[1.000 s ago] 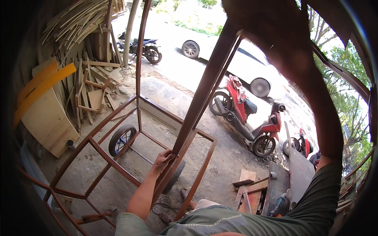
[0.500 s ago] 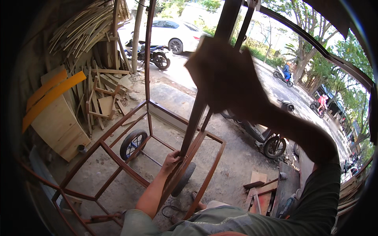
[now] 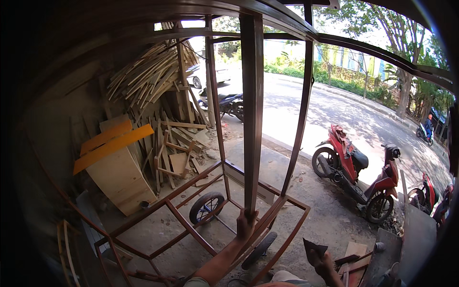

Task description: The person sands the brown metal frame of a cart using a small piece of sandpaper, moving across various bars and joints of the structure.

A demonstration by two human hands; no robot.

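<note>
My left hand [image 3: 245, 226] is wrapped round the lower part of a dark brown upright post [image 3: 252, 110], which belongs to a large brown cart-like frame [image 3: 191, 227]. At the lower right, my right hand [image 3: 326, 268] grips a dark, stiff, pointed sheet [image 3: 314, 249] that looks like folded sandpaper. It is held low, apart from the frame. A spoked wheel [image 3: 206, 208] stands within the frame's base, and a second wheel [image 3: 259, 250] is close to my left forearm. Brown bars [image 3: 282, 19] join the posts overhead.
Scrap wood [image 3: 179, 153] and a plywood sheet [image 3: 117, 177] with orange strips lean at the left. A red scooter [image 3: 356, 167] is parked at the right, near the road. Boards [image 3: 356, 260] lie beside my right hand. A rider [image 3: 427, 126] is on the far road.
My right hand has dropped from high beside the post to the lower right, still holding the sheet. My left hand stays on the post. The view has turned, and the white car has moved left.
</note>
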